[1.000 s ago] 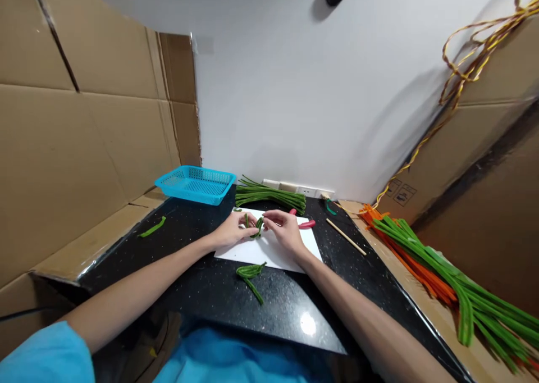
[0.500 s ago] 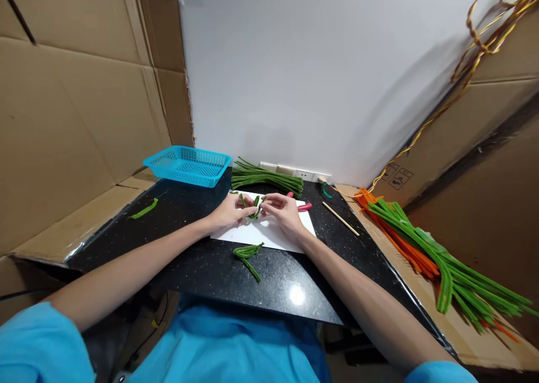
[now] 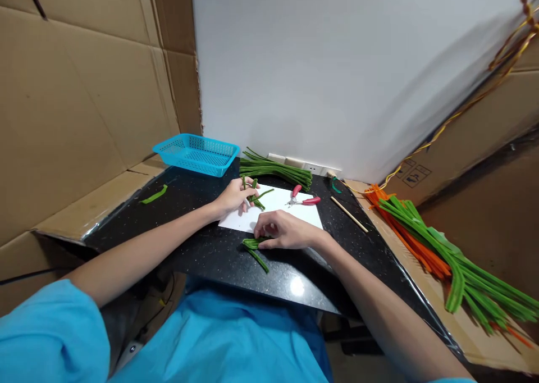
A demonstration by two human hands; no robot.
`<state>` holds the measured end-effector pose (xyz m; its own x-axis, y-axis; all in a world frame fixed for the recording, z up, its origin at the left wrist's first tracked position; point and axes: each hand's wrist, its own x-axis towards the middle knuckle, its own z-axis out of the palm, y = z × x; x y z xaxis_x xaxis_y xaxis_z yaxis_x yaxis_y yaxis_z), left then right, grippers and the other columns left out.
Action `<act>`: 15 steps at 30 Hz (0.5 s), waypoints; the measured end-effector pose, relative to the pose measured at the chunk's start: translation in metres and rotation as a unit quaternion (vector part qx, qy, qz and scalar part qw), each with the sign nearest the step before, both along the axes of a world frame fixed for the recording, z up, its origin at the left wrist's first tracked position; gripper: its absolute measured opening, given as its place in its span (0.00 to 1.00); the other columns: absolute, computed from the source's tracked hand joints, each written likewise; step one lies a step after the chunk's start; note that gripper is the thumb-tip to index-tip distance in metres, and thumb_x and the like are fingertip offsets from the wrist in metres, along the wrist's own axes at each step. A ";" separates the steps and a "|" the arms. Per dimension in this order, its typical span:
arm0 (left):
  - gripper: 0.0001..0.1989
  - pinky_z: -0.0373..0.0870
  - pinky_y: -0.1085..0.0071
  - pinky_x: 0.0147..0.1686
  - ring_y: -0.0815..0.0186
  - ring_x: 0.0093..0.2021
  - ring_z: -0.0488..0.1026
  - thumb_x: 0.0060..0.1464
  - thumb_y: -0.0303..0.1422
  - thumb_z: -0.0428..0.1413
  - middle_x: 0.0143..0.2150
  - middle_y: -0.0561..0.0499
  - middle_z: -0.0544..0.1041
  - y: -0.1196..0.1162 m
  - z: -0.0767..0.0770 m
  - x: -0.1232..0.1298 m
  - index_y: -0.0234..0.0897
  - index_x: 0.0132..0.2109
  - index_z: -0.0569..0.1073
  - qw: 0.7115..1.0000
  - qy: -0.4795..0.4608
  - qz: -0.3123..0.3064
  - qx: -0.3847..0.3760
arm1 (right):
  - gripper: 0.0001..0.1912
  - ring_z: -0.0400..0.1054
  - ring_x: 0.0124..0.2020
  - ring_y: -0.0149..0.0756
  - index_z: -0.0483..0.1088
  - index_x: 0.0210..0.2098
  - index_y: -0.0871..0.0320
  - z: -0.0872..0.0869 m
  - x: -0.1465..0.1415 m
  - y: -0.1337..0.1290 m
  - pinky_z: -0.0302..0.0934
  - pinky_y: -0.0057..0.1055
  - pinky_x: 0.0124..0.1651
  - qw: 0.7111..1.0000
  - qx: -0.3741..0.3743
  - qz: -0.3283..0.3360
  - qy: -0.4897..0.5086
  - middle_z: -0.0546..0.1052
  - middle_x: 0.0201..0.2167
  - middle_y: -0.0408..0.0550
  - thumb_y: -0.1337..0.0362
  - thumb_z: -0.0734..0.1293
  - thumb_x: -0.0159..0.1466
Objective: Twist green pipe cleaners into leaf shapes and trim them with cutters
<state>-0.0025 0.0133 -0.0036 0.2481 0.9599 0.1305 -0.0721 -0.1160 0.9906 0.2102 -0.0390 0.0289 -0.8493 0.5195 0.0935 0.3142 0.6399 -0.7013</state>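
Note:
My left hand point(image 3: 234, 196), above the left part of a white sheet point(image 3: 290, 217), is closed on a bent dark green pipe cleaner piece point(image 3: 257, 202) whose ends stick out between the fingers. At the sheet's near edge, my right hand point(image 3: 286, 230) has its thumb and fingers closed on the end of a second folded green pipe cleaner piece point(image 3: 256, 256). The rest of that piece lies on the black table, and its gripped end is partly hidden. Red-handled pliers point(image 3: 310, 201) lie with jaws apart on the right of the sheet.
A blue basket point(image 3: 196, 157) stands at the back left, beside a dark green pipe cleaner bundle point(image 3: 278, 169). A wooden stick point(image 3: 348, 214) lies right of the sheet. Bright green strips point(image 3: 438, 248) and orange strips point(image 3: 415, 251) rest on cardboard. A short green strip point(image 3: 154, 195) lies left.
My right hand has left the piece in my left hand and come down nearer to me, onto the folded piece on the table. The pliers are now uncovered. The view has shifted slightly.

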 end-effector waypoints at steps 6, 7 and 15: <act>0.08 0.65 0.76 0.15 0.66 0.21 0.75 0.54 0.27 0.56 0.30 0.48 0.79 -0.002 0.000 0.000 0.39 0.35 0.62 0.997 -0.018 -0.053 -0.051 | 0.03 0.67 0.27 0.30 0.77 0.35 0.59 -0.009 0.004 0.011 0.61 0.26 0.31 0.996 -0.037 -0.056 0.063 0.76 0.28 0.42 0.66 0.74 0.62; 0.09 0.65 0.76 0.16 0.66 0.21 0.74 0.54 0.27 0.56 0.29 0.48 0.78 -0.003 0.001 -0.001 0.39 0.35 0.61 0.996 -0.024 -0.067 -0.052 | 0.05 0.67 0.27 0.31 0.77 0.35 0.59 -0.010 0.006 0.015 0.62 0.26 0.31 0.993 -0.042 -0.071 0.083 0.77 0.28 0.43 0.64 0.74 0.62; 0.21 0.72 0.72 0.30 0.67 0.28 0.77 0.50 0.29 0.67 0.30 0.53 0.78 -0.012 0.007 0.005 0.40 0.34 0.59 0.991 -0.028 -0.132 -0.012 | 0.13 0.68 0.26 0.32 0.78 0.38 0.59 -0.020 0.015 0.037 0.65 0.31 0.27 0.948 -0.069 -0.202 0.234 0.78 0.33 0.48 0.55 0.75 0.62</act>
<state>0.0027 0.0014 0.0030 0.4834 0.8659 0.1284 -0.1513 -0.0618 0.9866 0.2251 -0.0019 0.0092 -0.4603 0.8286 0.3186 0.1472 0.4251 -0.8931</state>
